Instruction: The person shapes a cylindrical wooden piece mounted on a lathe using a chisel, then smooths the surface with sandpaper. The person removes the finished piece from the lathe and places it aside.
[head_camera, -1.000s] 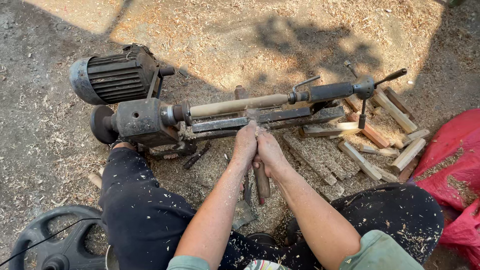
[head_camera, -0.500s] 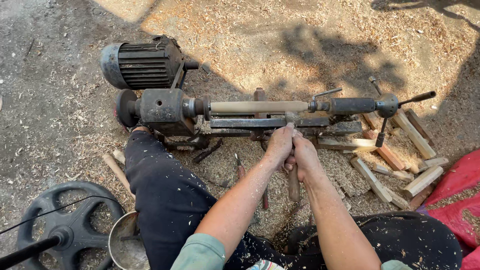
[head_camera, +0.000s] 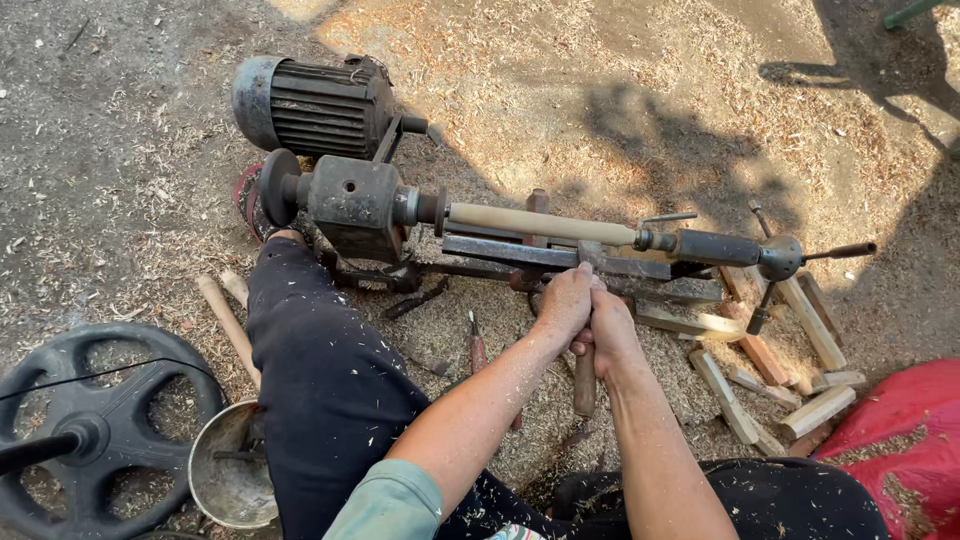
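Both my hands, left (head_camera: 563, 303) and right (head_camera: 610, 330), fingers closed around chisel (head_camera: 585, 375), mid-frame; tip probably on rest; keep it braced against the blank (head_camera: 540, 223).

Wood-handled chisel (head_camera: 585, 375) (blade hidden, perhaps) upright.

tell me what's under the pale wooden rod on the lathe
Below the wooden rod runs the dark metal lathe bed, over ground strewn with wood shavings. Both hands grip a wooden-handled tool there, hiding its tip and part of the bed.
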